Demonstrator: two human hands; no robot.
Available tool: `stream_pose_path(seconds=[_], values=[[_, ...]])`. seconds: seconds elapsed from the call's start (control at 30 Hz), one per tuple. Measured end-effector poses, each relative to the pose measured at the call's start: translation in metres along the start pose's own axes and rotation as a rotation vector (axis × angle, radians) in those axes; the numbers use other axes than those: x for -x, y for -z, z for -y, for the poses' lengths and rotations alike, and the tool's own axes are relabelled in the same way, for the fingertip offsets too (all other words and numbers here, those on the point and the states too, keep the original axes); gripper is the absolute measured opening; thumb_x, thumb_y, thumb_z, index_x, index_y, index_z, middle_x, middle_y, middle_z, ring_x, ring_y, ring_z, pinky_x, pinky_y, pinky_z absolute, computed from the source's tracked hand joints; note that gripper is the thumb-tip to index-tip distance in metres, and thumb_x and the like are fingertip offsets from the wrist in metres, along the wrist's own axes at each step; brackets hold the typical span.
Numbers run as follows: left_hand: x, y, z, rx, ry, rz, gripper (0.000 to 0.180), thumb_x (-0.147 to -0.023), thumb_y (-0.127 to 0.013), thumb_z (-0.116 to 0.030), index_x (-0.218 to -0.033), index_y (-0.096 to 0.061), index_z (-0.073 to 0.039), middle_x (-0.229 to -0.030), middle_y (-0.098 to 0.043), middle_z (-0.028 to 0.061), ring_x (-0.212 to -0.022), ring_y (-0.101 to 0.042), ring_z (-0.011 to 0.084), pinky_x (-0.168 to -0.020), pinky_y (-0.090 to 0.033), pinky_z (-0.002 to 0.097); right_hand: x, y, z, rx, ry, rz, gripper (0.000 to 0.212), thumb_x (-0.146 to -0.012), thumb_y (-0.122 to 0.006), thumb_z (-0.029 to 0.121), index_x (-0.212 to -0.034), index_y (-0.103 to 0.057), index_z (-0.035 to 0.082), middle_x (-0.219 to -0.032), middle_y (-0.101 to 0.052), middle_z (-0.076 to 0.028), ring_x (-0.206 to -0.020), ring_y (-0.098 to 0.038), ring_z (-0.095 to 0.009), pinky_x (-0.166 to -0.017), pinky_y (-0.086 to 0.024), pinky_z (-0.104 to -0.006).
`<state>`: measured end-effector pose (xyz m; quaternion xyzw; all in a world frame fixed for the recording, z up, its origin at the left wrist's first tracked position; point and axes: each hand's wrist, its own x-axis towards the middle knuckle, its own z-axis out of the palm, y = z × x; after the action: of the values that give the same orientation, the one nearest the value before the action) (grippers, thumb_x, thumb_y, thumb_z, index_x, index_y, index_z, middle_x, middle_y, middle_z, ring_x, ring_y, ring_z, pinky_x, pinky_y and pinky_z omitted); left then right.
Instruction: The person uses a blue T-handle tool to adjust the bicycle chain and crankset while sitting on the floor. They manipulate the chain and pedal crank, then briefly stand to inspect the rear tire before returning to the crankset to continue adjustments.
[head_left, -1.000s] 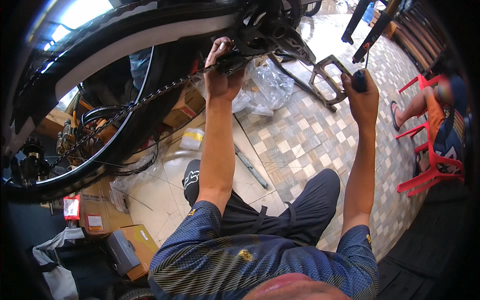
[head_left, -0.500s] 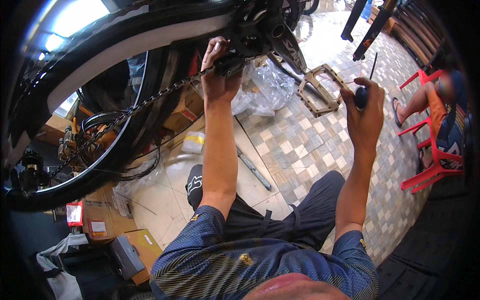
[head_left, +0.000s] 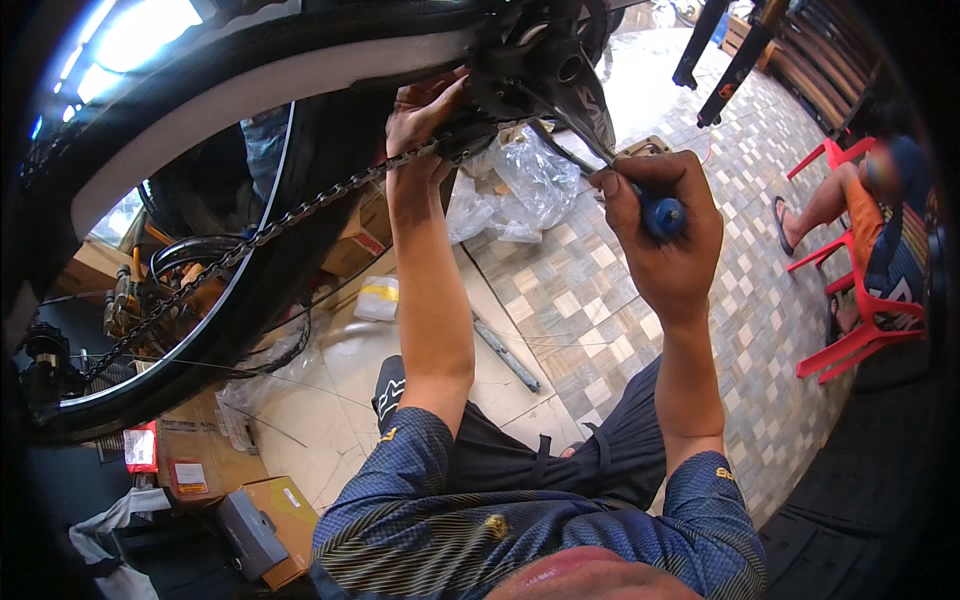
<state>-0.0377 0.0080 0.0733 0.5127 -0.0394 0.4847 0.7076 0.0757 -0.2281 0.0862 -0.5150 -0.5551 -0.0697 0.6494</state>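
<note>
Right hand point(head_left: 672, 255) has shifted left toward crank arm point(head_left: 596, 108), clenched around blue-handled tool point(head_left: 663, 217); left hand point(head_left: 418, 122) behind chain point(head_left: 322, 204), can't tell if gripping.

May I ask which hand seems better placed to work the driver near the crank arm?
Probably the right hand: it grips the blue-handled driver close to the crank arm, while the left hand is by the chain.

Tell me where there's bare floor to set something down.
Checkered floor lies bare between the right hand and the nearer red chair, and between that hand and the grey bar. Crowded: lower left, with cardboard boxes; and around the left hand, by the bicycle chain.
</note>
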Motion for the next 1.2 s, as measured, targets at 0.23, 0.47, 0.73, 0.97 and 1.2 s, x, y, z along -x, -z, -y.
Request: stream_pose_path(seconds=[0.23,0.47,0.73,0.97,1.2], values=[[-0.003,0.003,0.005,-0.131,0.040,-0.087,0.024,-0.087,-0.073,-0.005,-0.110,-0.071,0.002,-0.102,-0.074,0.0123,-0.088,-0.071,0.0160,-0.080,-0.056,0.0251,-0.004,-0.016,0.000,-0.091,-0.144,-0.022,0.015,-0.094,-0.069,0.011,-0.099,-0.059,0.001,-0.086,-0.072,-0.008,-0.068,-0.063,-0.008,-0.060,-0.049,-0.0203],[-0.007,0.004,0.015,0.024,0.027,-0.010,0.026,-0.086,-0.075,-0.007,-0.109,-0.069,0.004,-0.110,-0.073,0.0127,-0.096,-0.070,0.0154,-0.086,-0.055,0.0236,-0.010,-0.013,0.010,-0.406,-0.546,-0.037,0.025,-0.096,-0.068,0.020,-0.106,-0.055,0.002,-0.076,-0.068,-0.010,-0.053,-0.057,-0.010,-0.045,-0.043,-0.0243],[-0.010,0.021,0.023,-0.129,0.051,-0.001,0.024,-0.091,-0.071,-0.011,-0.113,-0.071,-0.002,-0.114,-0.070,0.0074,-0.105,-0.066,0.0152,-0.091,-0.052,0.0256,-0.025,0.013,0.061,1.153,-0.065,0.328,0.057,-0.080,-0.072,0.056,-0.125,-0.060,0.022,-0.074,-0.069,-0.012,-0.063,-0.068,-0.035,-0.053,-0.047,-0.0390],[0.004,0.002,0.014,-0.120,0.001,-0.031,0.025,-0.090,-0.071,-0.009,-0.114,-0.071,-0.002,-0.116,-0.068,0.0081,-0.110,-0.064,0.0159,-0.097,-0.050,0.0276,-0.020,0.039,0.018,0.419,0.008,0.216,0.042,-0.086,-0.075,0.018,-0.126,-0.064,0.016,-0.087,-0.070,-0.012,-0.071,-0.070,-0.027,-0.063,-0.052,-0.0359],[0.009,0.016,0.012,0.011,-0.092,0.010,0.024,-0.090,-0.070,-0.002,-0.113,-0.065,0.003,-0.111,-0.070,0.0129,-0.100,-0.069,0.0200,-0.093,-0.056,0.0285,-0.003,0.035,0.043,-0.080,-0.268,0.126,0.050,-0.091,-0.074,0.036,-0.125,-0.065,0.000,-0.080,-0.062,0.001,-0.071,-0.053,-0.003,-0.063,-0.044,-0.0195]])
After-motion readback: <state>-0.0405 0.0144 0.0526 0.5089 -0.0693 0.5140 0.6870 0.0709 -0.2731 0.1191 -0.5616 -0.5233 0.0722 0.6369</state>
